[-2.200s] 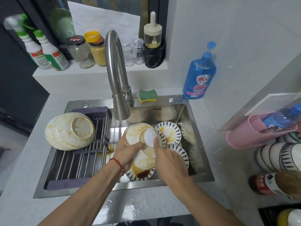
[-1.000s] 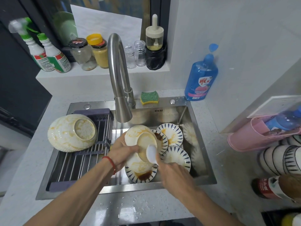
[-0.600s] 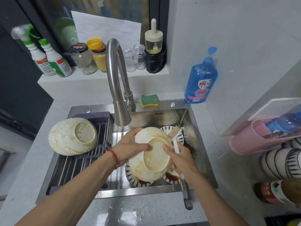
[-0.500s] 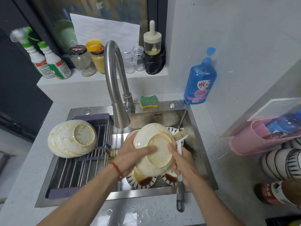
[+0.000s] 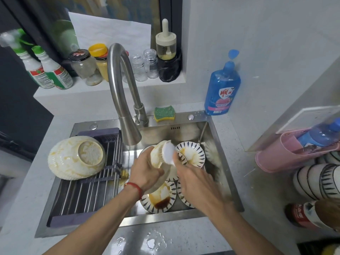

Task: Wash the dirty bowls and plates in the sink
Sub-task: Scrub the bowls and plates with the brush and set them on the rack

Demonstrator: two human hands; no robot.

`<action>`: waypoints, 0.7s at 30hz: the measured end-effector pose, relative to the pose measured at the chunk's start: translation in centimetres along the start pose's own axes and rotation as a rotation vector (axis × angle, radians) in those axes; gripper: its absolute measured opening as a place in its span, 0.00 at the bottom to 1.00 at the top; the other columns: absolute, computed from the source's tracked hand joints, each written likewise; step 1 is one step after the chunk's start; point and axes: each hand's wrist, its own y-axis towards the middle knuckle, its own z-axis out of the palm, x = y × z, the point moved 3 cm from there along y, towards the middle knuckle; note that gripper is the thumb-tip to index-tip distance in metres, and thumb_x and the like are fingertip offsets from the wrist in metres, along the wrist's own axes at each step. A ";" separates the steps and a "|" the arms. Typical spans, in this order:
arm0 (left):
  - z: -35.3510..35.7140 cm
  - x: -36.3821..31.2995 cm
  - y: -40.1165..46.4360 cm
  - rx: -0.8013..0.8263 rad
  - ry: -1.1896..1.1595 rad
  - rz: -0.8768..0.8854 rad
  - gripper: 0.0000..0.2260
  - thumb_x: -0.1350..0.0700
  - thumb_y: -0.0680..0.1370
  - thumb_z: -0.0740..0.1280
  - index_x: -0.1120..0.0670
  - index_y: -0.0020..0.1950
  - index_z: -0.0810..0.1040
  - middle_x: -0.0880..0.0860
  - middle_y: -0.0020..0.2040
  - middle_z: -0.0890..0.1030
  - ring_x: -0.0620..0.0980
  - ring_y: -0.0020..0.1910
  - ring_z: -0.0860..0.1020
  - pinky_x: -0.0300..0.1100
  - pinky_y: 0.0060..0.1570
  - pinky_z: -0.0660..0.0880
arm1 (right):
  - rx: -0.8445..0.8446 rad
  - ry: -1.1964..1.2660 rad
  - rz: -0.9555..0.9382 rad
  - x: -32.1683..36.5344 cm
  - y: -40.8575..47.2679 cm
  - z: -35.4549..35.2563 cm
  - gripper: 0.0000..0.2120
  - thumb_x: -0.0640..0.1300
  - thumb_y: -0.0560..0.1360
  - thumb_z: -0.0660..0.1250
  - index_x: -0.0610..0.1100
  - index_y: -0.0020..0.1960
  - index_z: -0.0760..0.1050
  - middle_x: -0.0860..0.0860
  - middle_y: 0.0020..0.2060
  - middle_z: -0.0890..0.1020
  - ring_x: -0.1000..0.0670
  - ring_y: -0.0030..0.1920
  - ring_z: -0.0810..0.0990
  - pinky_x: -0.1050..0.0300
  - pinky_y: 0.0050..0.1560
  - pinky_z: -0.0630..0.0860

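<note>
Over the steel sink [image 5: 227, 162] my left hand [image 5: 145, 174] grips a cream bowl [image 5: 157, 159] smeared with yellow sauce, tilted on its side. My right hand [image 5: 191, 178] holds a white dish brush [image 5: 168, 153] with its head pressed against the bowl; the handle is hidden by the hand. Below lie several blue-rimmed plates [image 5: 191, 154] stained with sauce, one [image 5: 159, 199] with a dark brown puddle. Another dirty cream bowl [image 5: 76, 157] sits upside down on the rack [image 5: 88, 190] at the sink's left.
The curved faucet [image 5: 123, 100] hangs just behind the held bowl. A green-yellow sponge [image 5: 164, 113] and a blue soap bottle [image 5: 221, 89] stand at the back rim. Jars and spray bottles [image 5: 47, 70] line the ledge. Striped bowls [image 5: 316, 181] and a pink holder [image 5: 287, 153] sit right.
The bowl has turned from facing me bottom-up to edge-on. The brush has swung from beside the bowl, bristles up, onto the bowl's upper side.
</note>
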 end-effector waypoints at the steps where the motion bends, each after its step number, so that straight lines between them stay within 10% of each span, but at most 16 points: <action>1: -0.2 0.0 0.1 0.002 0.031 -0.009 0.30 0.58 0.62 0.76 0.46 0.63 0.78 0.46 0.54 0.84 0.50 0.55 0.82 0.53 0.58 0.81 | -0.015 -0.018 0.000 -0.1 0.1 -0.4 0.35 0.38 0.83 0.60 0.53 0.83 0.47 0.51 0.45 0.81 0.49 0.40 0.80 0.54 0.37 0.77; 21: -0.9 2.3 0.3 0.088 0.049 -0.051 0.30 0.70 0.64 0.76 0.51 0.64 0.80 0.48 0.51 0.84 0.53 0.55 0.82 0.44 0.52 0.80 | 0.107 -0.205 -0.024 5.2 -1.4 0.0 0.38 0.35 0.79 0.57 0.50 0.83 0.44 0.43 0.57 0.79 0.38 0.52 0.80 0.47 0.46 0.66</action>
